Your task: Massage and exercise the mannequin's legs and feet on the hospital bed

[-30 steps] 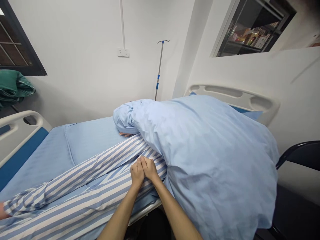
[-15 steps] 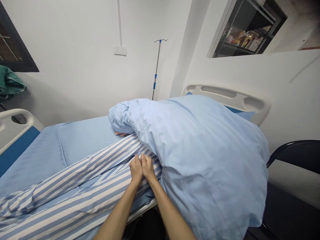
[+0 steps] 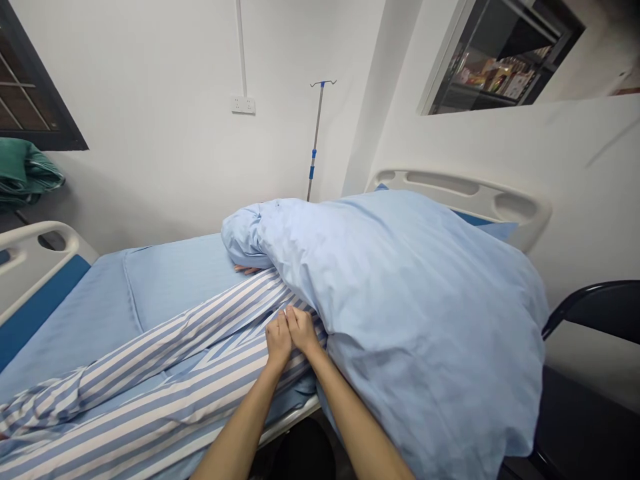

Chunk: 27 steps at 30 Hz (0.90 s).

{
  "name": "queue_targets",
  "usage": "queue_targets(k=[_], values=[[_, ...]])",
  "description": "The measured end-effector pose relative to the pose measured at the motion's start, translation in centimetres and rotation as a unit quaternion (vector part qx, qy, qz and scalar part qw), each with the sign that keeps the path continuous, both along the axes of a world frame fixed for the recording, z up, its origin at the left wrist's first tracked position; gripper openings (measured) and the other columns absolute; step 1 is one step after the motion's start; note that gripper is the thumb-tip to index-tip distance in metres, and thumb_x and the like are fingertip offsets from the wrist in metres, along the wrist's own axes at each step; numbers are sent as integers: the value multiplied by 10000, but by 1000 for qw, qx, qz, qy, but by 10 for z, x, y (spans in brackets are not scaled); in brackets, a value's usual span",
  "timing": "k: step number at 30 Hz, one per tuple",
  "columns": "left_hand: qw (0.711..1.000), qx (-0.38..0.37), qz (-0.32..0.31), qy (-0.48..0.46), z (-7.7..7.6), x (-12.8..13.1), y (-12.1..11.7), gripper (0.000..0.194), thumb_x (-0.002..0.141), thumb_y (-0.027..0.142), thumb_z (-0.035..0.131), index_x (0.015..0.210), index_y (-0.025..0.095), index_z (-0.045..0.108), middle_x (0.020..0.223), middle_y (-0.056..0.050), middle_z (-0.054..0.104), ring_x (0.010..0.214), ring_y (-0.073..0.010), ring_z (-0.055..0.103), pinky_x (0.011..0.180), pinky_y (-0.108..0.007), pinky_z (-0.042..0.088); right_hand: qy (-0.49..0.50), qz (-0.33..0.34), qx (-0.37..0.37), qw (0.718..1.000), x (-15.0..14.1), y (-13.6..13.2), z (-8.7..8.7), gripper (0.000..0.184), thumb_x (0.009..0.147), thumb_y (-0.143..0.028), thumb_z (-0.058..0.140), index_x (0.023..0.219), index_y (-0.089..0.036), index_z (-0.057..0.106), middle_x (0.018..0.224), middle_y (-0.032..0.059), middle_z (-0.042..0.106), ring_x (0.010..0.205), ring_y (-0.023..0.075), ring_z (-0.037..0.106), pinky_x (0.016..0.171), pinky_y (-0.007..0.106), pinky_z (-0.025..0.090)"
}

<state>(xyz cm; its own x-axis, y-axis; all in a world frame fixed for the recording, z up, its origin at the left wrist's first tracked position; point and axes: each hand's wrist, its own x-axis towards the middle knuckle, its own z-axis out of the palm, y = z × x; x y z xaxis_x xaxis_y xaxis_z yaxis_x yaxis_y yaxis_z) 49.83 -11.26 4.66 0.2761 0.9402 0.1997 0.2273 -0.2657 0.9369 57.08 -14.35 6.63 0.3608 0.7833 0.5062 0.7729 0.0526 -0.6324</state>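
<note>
My left hand (image 3: 279, 339) and my right hand (image 3: 301, 329) are curled into loose fists, side by side and touching. They are at the upper thigh of a person lying on the bed, over the striped trousers (image 3: 200, 390). Nothing shows in either fist, though the undersides of my hands are hidden. Just to the right of my hands, a light-blue quilt (image 3: 400, 280) covers the person's upper body. The person's fingers (image 3: 246, 269) peek out from under its left edge.
The bed has a blue sheet (image 3: 170, 270), a footboard (image 3: 75, 243) at left and a headboard (image 3: 520, 203) at right. An IV pole (image 3: 316, 133) stands behind it. A black chair (image 3: 595, 313) is at the right. Green cloth (image 3: 30, 170) hangs at far left.
The whole view has shifted slightly, so the scene sits a little farther right. My fists remain together at the thigh; the right one is angled slightly more over the left.
</note>
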Motion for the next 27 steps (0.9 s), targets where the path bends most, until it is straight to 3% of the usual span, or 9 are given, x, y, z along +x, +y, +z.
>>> queue_targets(k=[4,10,14,20,27], values=[[1000,-25,-1,2,7,4,-1,508,876,456,269,537,179,526,541,-55,585,535,-144,504,552,-267,330,101,-5,25,995,2,5,-15,447,923,-389,271,593,-177,485,559,40,565,514,121,444,521,253,298],[996,-43,-2,-77,27,20,1,486,861,456,278,438,220,321,418,18,412,435,-101,366,491,-248,293,229,9,66,971,8,4,-13,424,888,-466,299,588,-199,432,559,24,543,545,138,456,527,252,362],[998,-45,4,-43,22,22,-4,500,869,447,271,429,217,330,414,10,422,439,-107,381,492,-254,280,254,-6,61,965,9,2,-11,416,865,-501,321,589,-207,422,551,13,521,556,143,458,549,255,390],[1000,-13,11,16,10,18,-9,508,891,414,257,478,197,459,509,-57,564,499,-138,487,522,-277,283,209,-15,49,976,8,0,-7,433,868,-510,290,603,-202,440,575,39,542,562,154,483,562,264,395],[1000,-15,3,0,8,17,-4,523,896,424,233,489,201,475,533,-74,585,517,-153,498,545,-286,328,24,-6,23,999,13,-5,3,468,901,-473,272,606,-188,498,537,51,556,504,137,473,532,250,347]])
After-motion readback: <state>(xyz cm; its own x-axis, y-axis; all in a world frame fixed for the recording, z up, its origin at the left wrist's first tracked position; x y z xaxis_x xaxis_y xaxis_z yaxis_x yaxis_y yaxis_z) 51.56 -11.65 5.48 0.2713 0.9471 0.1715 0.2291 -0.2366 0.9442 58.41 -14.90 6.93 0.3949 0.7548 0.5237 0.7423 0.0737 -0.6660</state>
